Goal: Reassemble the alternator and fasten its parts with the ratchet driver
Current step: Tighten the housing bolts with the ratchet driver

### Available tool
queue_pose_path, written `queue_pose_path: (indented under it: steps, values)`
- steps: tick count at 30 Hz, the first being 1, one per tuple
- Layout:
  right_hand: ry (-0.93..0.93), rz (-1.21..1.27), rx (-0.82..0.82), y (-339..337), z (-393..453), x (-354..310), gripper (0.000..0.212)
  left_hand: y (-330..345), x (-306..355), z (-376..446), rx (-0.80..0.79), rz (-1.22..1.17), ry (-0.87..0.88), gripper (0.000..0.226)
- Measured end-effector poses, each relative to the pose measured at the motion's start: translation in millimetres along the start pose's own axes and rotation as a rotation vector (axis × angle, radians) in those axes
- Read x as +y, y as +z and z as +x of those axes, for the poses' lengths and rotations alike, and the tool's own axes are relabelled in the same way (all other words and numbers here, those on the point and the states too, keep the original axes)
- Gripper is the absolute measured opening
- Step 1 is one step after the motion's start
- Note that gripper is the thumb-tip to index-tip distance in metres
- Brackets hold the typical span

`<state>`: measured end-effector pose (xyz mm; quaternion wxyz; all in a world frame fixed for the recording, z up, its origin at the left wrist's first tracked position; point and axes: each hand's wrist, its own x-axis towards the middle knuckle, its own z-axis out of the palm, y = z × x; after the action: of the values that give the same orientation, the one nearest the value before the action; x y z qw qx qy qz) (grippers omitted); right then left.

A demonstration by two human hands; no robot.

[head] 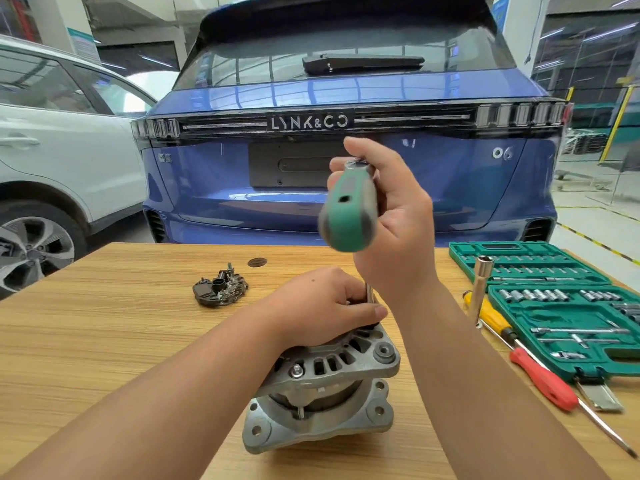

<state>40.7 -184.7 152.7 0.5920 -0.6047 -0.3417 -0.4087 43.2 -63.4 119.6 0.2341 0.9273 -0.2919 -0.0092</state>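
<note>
Alternator [322, 386]: set on the table [104, 341] directly under both hands, its two grey housing halves stacked with a gap showing between them; judged not yet drawn fully together, so fastening is taken to be under way.

Left hand [322, 303]: laid on top of the alternator, fingers curled round the lower end of a metal shaft [370, 294]. The hold is judged to do two jobs: the housing is kept from turning, and the shaft's tip is kept seated on a fastener hidden beneath the fingers.

Right hand [391, 216]: raised above the left hand, fingers and thumb wrapped round the green and grey handle of the ratchet driver [348, 209]. The handle is blurred and tilted; whether it is joined to the shaft below cannot be told, since the palm covers the junction.

To the right of the right hand: a red screwdriver [542, 381] and a yellow screwdriver [491, 315] laid on the table, a long socket [480, 287] standing upright, and an open green socket case [568, 313], all kept within reach.

Beyond the left hand, well apart: a dark alternator part [220, 288] lying on the table, judged still to be refitted.

Beyond the table: a blue car [346, 98] and a white car [52, 150].
</note>
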Motion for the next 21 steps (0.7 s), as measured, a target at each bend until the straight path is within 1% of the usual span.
queue_pose_path:
  steps: [3, 4, 5, 7, 10, 12, 14, 16, 18, 20, 21]
  values:
    - [-0.018, -0.068, 0.018, 0.6, 1.4, -4.2, 0.025, 0.1, 1.4, -0.9, -0.002, -0.002, 0.008, 0.041]
    - [-0.008, -0.052, 0.023, 0.8, 2.4, -6.2, 0.024, -0.1, 1.9, -0.9, -0.003, 0.003, 0.005, 0.040]
    - [0.044, -0.007, 0.019, 0.3, 3.5, -8.7, 0.024, -0.2, 2.4, -0.8, -0.005, 0.009, -0.001, 0.040]
    - [0.218, 0.160, -0.030, -4.4, 9.2, -12.9, 0.031, -0.1, 2.4, -0.3, -0.009, 0.016, -0.023, 0.041]
    - [0.455, 0.506, -0.187, -20.8, 20.1, -13.5, 0.044, 0.7, 1.1, 0.5, -0.006, 0.007, -0.047, 0.042]
    - [0.548, 0.726, -0.253, -29.3, 23.7, -12.8, 0.049, 1.1, 0.7, 0.6, -0.008, 0.005, -0.055, 0.043]
    - [0.582, 0.834, -0.284, -31.5, 23.2, -11.5, 0.048, 0.8, 0.6, 0.6, -0.011, 0.005, -0.059, 0.043]
    - [0.568, 0.810, -0.269, -29.7, 21.6, -9.6, 0.043, 0.5, 0.3, 0.9, -0.012, 0.000, -0.058, 0.043]
    - [0.532, 0.665, -0.192, -27.5, 19.9, -8.4, 0.043, 0.8, 0.6, 1.3, -0.012, -0.004, -0.051, 0.042]
    - [0.452, 0.375, -0.063, -23.5, 17.3, -10.7, 0.041, 1.2, 1.0, 1.3, -0.012, -0.008, -0.043, 0.042]
    - [0.383, 0.196, 0.030, -20.6, 15.4, -11.7, 0.039, 1.2, 1.1, 1.2, -0.015, -0.011, -0.041, 0.041]
